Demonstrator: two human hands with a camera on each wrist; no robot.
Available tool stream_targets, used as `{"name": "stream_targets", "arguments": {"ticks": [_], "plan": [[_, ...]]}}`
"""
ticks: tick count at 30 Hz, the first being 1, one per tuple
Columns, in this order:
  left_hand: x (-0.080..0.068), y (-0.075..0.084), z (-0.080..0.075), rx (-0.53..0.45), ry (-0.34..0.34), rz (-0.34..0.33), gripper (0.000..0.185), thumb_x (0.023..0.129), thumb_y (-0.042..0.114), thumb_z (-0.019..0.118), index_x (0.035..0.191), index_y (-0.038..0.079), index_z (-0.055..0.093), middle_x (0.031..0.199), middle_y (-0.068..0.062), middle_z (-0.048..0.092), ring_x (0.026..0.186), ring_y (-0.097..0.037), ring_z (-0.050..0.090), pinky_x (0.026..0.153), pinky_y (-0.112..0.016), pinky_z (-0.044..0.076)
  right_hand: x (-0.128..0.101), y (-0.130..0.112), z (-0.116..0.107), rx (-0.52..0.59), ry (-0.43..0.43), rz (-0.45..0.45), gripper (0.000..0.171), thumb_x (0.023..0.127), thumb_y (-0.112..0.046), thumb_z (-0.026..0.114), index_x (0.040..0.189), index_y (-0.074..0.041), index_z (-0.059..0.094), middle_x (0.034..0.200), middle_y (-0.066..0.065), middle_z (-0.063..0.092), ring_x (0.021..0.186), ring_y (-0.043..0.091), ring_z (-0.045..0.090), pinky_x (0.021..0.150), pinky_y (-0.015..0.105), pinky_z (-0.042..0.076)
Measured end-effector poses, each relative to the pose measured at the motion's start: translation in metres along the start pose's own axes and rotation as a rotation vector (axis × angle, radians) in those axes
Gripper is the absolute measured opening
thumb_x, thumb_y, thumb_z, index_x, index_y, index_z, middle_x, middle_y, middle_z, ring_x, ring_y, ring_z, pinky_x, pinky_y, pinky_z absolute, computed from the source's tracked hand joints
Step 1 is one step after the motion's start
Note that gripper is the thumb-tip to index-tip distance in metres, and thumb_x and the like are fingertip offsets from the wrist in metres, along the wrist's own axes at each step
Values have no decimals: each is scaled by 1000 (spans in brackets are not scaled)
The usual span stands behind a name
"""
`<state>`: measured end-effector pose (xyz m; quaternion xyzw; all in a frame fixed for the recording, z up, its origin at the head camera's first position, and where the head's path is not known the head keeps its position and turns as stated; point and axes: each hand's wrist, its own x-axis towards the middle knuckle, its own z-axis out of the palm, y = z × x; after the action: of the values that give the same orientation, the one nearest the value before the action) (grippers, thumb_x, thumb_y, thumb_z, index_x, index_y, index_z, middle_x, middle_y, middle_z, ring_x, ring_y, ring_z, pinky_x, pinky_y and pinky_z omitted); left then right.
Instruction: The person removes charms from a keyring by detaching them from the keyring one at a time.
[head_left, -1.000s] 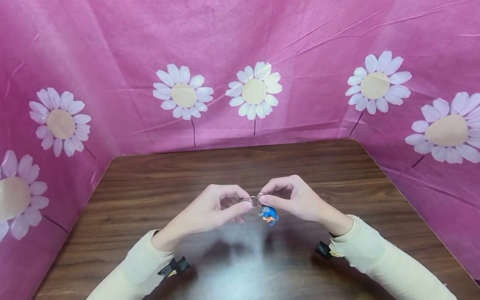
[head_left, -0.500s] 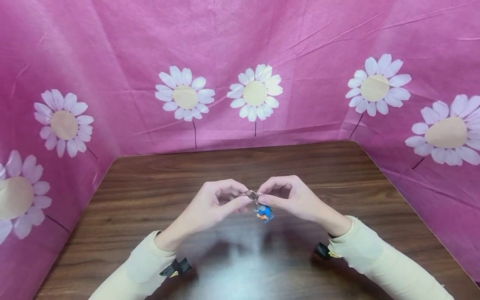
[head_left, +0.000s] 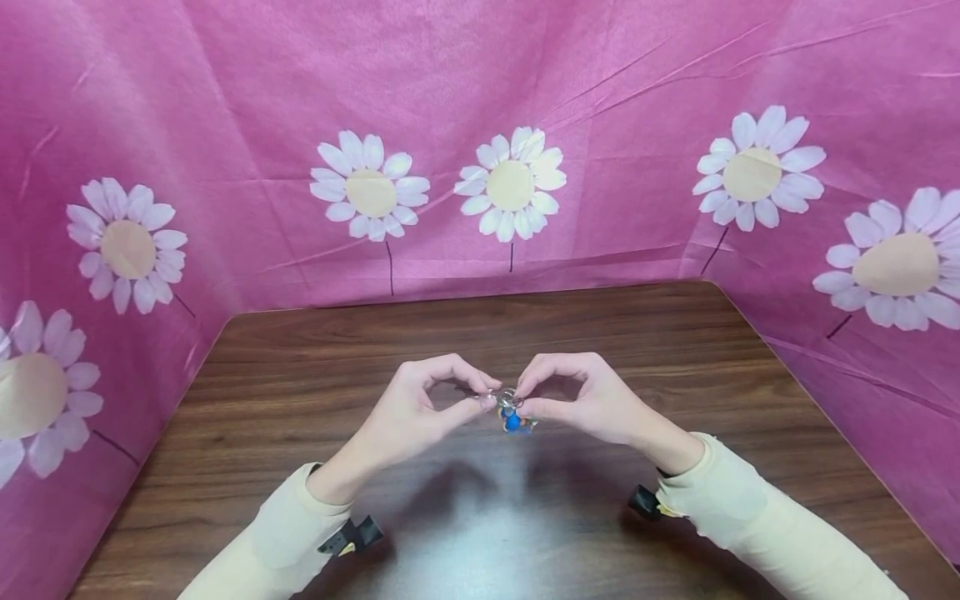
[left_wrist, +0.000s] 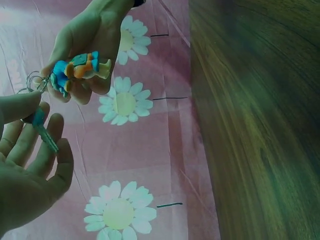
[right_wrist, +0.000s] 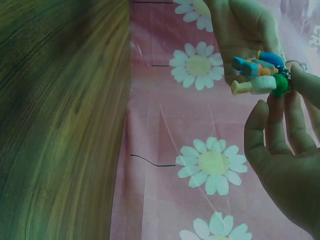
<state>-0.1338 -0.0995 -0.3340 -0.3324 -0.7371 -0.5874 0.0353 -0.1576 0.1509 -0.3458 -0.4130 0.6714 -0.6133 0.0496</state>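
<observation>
Dark wood-grain table (head_left: pixel 315 375) — glossy, pink daisy cloth (head_left: pixel 225 100) around its edges

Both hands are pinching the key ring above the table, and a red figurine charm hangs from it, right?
Not red: the figurine charm is blue with orange, as the left wrist view shows. Both the left hand and right hand do pinch the key ring above the table.

Table (head_left: pixel 600 350): dark brown, wood-grain streaks.
Cloth backdrop (head_left: pixel 600 83): pink-magenta, printed with daisies (head_left: pixel 510 183) of white petals, cream-yellow centres and thin dark stems.
Sleeves (head_left: pixel 757 517): pale cream, plain.
Toy figure (left_wrist: pixel 80 70): bright blue head, orange middle, pale yellowish legs; seen from the right wrist, one green part beside the blue.
Rings (head_left: pixel 507 397): silver metal.
Key (left_wrist: pixel 42 127): blue-teal.
Wrist mounts (head_left: pixel 352 535): black.
</observation>
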Motion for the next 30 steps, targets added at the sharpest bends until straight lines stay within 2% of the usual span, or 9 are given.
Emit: {"name": "stream_targets", "arguments": {"ticks": [3, 8, 14, 17, 21, 24, 27, 30], "plan": [[0, -2, 1, -10, 11, 50, 12, 89, 3, 78, 89, 12, 70, 100, 0, 76, 95, -19, 73, 82, -35, 60, 0, 0, 1, -6, -13, -25, 26, 83, 11, 77, 98, -10, 74, 95, 8, 72, 89, 25, 67, 80, 35, 59], [0, -5, 4, 5, 58, 171, 15, 84, -5, 79, 88, 8, 73, 97, -7, 77, 92, -20, 74, 79, -34, 61, -1, 1, 1, -23, -13, -30, 25, 83, 11, 77, 96, -11, 74, 94, 7, 72, 93, 25, 68, 85, 35, 58], [2, -10, 7, 35, 95, 326, 19, 80, -13, 78, 89, 3, 74, 95, -11, 77, 89, -23, 75, 77, -34, 62, -2, 1, 4, -70, 46, 88, 26, 86, 3, 79, 104, -14, 71, 99, 5, 71, 91, 22, 67, 81, 33, 59], [2, -12, 7, 56, 93, 408, 23, 77, -17, 78, 90, 2, 75, 95, -13, 76, 88, -24, 75, 76, -32, 62, -1, 4, 7, -49, 33, 106, 27, 87, 1, 78, 109, -13, 70, 103, 6, 70, 92, 22, 67, 80, 34, 60], [1, -12, 6, 122, 104, 525, 24, 76, -16, 80, 91, 3, 77, 95, -12, 74, 82, -20, 72, 66, -22, 59, 2, 7, 10, -53, 2, 32, 24, 89, 4, 75, 105, -13, 72, 103, 5, 71, 97, 25, 67, 86, 36, 58], [1, -12, 4, 175, 121, 591, 14, 82, -8, 79, 90, 4, 77, 95, -11, 71, 78, -17, 69, 61, -17, 56, 2, 8, 11, -67, -8, -44, 26, 88, 8, 74, 100, -15, 74, 102, 4, 71, 101, 25, 66, 91, 37, 56], [2, -13, 3, 200, 124, 623, 5, 89, 0, 77, 88, 5, 76, 95, -11, 70, 76, -16, 69, 61, -17, 56, 2, 7, 11, -72, 1, -108, 28, 86, 11, 74, 99, -15, 73, 100, 4, 71, 101, 25, 66, 92, 38, 56], [2, -13, 3, 210, 119, 626, 5, 89, 0, 76, 89, 5, 76, 94, -11, 70, 77, -18, 70, 63, -17, 58, 1, 6, 11, -63, 24, -165, 30, 84, 15, 73, 97, -13, 72, 98, 5, 71, 99, 25, 66, 89, 37, 57]]}}
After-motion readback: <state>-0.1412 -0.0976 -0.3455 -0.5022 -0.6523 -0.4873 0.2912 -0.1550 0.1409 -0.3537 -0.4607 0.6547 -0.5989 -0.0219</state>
